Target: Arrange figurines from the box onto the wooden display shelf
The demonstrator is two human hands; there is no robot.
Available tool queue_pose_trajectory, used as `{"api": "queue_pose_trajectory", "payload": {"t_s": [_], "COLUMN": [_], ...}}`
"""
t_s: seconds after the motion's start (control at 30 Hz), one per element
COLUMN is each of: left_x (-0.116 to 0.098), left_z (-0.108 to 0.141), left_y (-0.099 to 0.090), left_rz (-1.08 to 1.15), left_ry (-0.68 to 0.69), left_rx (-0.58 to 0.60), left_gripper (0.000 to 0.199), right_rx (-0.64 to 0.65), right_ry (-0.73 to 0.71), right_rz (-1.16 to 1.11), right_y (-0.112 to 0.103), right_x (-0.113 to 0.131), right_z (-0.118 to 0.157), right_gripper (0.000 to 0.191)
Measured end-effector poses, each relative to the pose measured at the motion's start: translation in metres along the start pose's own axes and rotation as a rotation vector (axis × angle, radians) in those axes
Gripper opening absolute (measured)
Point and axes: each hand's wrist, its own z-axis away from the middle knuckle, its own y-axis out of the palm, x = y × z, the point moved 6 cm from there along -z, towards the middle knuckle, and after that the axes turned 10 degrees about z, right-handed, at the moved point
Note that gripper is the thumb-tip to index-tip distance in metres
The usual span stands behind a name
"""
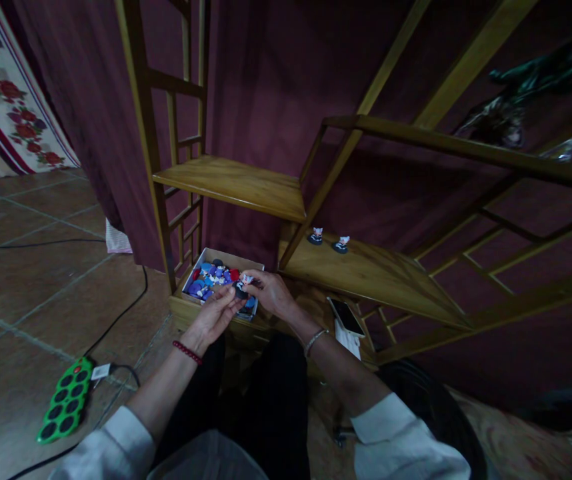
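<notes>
Between both hands is a small figurine (241, 290) with a white-and-pink top and a dark round base. My left hand (219, 311) pinches its base from the left. From the right, the fingers of my right hand (270, 292) close on its upper part. Just beneath and behind the hands stands an open white cardboard box (207, 253), filled with several small figurines (211, 273) in blue, purple and red. Two similar figurines, one on the left (316, 236) and one on the right (341, 245), stand upright on the wooden shelf (376, 270).
A higher wooden shelf board (236, 183) juts out above the box, beside upright posts. A phone (347, 316) lies on white material at the lower right. On the tiled floor is a green power strip (66, 400) with a black cable. A purple curtain (81, 100) hangs at left.
</notes>
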Motion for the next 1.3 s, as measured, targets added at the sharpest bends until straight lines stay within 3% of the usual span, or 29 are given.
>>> {"api": "queue_pose_trajectory", "payload": {"t_s": [0.47,0.7,1.3], "left_x": [-0.001,0.001,-0.004], "left_z": [0.011,0.012,0.009], "left_y": [0.009,0.01,0.002], "left_rz": [-0.033,-0.019,0.041], "left_ry": [0.016,0.005,0.046], "left_rx": [0.048,0.067,0.009], "left_gripper": [0.017,0.016,0.017], "right_rx": [0.002,0.004,0.043], "right_ry": [-0.082,-0.065,-0.098], "right_rz": [0.06,0.064,0.093], "right_y": [-0.009,-0.01,-0.005], "right_x": [0.018,0.016,0.027], "right_z": [0.007,0.009,-0.002], "right_gripper": [0.022,0.022,0.019]}}
